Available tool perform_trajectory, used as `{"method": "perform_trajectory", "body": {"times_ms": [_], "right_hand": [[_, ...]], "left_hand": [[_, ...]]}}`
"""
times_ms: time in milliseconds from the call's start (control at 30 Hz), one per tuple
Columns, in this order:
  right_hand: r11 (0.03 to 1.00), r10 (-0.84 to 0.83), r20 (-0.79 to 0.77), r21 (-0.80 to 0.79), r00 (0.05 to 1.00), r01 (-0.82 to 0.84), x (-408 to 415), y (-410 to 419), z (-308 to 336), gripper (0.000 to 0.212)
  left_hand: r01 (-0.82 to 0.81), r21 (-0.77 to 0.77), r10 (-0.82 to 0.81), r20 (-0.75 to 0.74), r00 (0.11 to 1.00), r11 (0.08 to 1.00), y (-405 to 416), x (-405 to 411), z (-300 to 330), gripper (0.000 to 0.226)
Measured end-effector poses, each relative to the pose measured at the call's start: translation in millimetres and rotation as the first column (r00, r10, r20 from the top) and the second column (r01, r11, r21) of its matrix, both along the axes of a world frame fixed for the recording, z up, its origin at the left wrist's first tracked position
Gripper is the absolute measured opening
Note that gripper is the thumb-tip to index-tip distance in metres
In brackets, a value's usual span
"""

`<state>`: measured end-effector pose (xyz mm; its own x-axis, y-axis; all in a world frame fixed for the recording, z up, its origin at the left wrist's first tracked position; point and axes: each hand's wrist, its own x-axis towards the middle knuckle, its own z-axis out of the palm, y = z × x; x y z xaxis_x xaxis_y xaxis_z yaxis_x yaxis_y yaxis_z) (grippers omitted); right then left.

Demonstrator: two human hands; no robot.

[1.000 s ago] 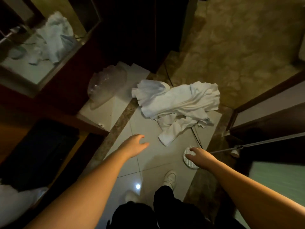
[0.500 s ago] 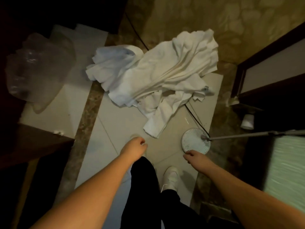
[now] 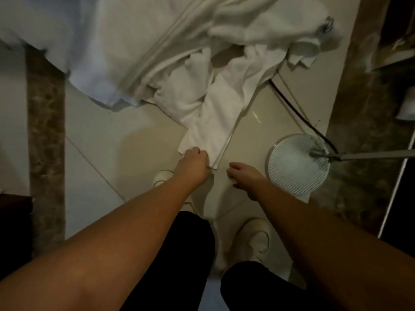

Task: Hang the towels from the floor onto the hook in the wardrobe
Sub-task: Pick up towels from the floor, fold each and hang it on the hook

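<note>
White towels: a crumpled heap on the pale tiled floor, filling the upper part of the view. One long strip of towel runs down from the heap toward the person's feet; its near corner lies flat on the tile.

Left hand: fingers curled round the near corner of that strip, gripping the cloth at its lower edge.

Right hand: just beside the left, apart from the towel, fingers loosely bent and holding nothing, hovering over bare tile.

Round ribbed disc: pale, lying on the floor right of the right hand, a metal rod joined to its upper right edge and running off to the right.

Black cable: trails from under the heap across the tile to the disc.

Dark marbled border strips: flank the pale tiles on both sides.

White shoes: two, below the hands, with dark trouser legs above them.
</note>
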<state>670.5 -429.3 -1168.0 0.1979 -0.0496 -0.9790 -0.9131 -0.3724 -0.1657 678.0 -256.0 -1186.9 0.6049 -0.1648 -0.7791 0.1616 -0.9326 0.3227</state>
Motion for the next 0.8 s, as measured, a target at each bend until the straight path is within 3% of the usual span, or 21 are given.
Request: {"method": "perform_trajectory", "body": {"times_ms": [100,200,233,400,467,533,600,733,800], "right_hand": [[0.991,-0.135,-0.004,0.01,0.991,0.135,-2,12,-22,0.033],[0.985,-0.172,-0.006,0.014,0.985,0.172,-1,25,-29,0.008],[0.989,-0.15,0.0,0.011,0.989,0.15,-1,29,-31,0.014],[0.988,-0.151,0.039,0.043,0.988,0.15,-1,35,-16,0.02],[0.975,-0.198,0.046,0.11,0.979,0.192,1,34,-1,0.011],[0.962,-0.224,0.061,0.173,0.973,0.211,5,30,15,0.007],[0.952,-0.22,0.071,0.233,0.973,0.198,12,23,35,0.015],[0.933,-0.227,0.09,0.305,0.97,0.19,25,10,82,0.019],[0.928,-0.27,0.119,0.296,0.956,0.225,33,5,108,0.018]], "left_hand": [[0.043,0.035,-0.045,0.079,0.996,0.998,-3,-3,-19,0.042],[0.087,0.103,-0.104,0.174,0.979,0.991,-3,-3,-24,0.026],[0.081,0.109,-0.1,0.183,0.978,0.991,-3,-2,-24,0.022],[0.083,0.043,-0.086,0.082,0.993,0.996,9,5,-17,0.024],[-0.11,-0.132,0.108,-0.027,0.994,0.985,10,6,-5,0.027],[-0.361,-0.299,0.308,-0.21,0.928,0.883,7,8,14,0.039],[-0.508,-0.379,0.403,-0.325,0.856,0.773,4,13,37,0.036],[-0.708,-0.394,0.532,-0.471,0.703,0.586,7,26,87,0.013],[-0.79,-0.374,0.585,-0.532,0.612,0.486,13,32,113,0.016]]}}
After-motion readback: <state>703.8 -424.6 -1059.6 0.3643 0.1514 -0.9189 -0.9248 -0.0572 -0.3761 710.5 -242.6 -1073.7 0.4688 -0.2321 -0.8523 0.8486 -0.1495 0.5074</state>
